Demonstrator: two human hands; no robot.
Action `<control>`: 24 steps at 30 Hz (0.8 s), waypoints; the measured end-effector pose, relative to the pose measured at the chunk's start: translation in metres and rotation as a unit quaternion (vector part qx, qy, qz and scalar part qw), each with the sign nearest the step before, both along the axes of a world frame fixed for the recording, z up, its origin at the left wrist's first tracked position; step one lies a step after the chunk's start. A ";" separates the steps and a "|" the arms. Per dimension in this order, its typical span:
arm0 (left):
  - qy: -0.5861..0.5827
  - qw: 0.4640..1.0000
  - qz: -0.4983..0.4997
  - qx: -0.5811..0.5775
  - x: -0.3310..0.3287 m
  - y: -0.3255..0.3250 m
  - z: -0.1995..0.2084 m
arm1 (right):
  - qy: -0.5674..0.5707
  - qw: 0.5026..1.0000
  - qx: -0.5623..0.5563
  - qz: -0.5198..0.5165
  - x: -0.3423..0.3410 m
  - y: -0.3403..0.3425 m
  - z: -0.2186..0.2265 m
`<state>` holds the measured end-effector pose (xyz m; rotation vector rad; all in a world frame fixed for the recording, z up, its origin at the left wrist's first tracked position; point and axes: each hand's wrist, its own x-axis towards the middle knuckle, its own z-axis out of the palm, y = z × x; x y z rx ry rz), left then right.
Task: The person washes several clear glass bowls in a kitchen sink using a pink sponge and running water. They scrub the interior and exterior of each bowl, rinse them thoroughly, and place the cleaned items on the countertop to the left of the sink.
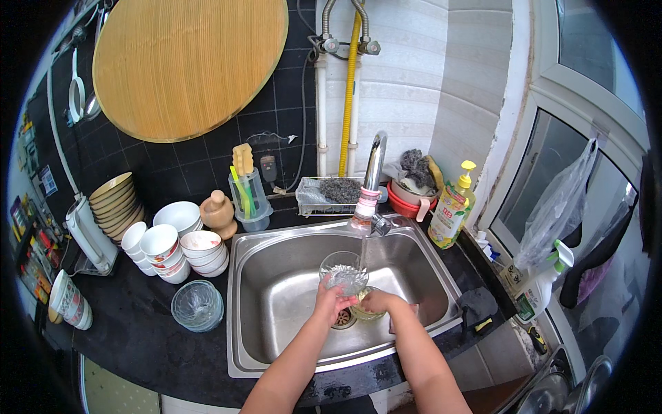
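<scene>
My left hand (331,299) is closed on a clear glass bowl (345,270), held tilted over the steel sink (276,259) under the faucet (373,172). A thin stream of water runs down beside the bowl. Just right of it, my right hand (380,301) curls its fingers over the rim of a second glass bowl (369,315), which looks yellowish and sits low near the drain (343,318). The fingertips of my right hand are partly hidden. Something dark reddish shows under my right wrist, too small to name.
Stacked glass bowls (197,306) stand left of the sink, with white bowls (159,243) and brown bowls (114,201) behind. A yellow-capped soap bottle (452,209), a spray bottle (545,290) and a dark cloth (478,306) lie to the right. A wire rack (329,199) holds scrubbers behind.
</scene>
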<state>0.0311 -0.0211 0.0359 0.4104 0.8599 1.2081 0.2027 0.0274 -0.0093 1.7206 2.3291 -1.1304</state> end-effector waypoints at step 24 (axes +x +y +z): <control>0.595 0.656 0.054 0.461 0.036 -0.007 0.077 | 0.011 0.988 0.074 -0.136 0.006 0.004 0.001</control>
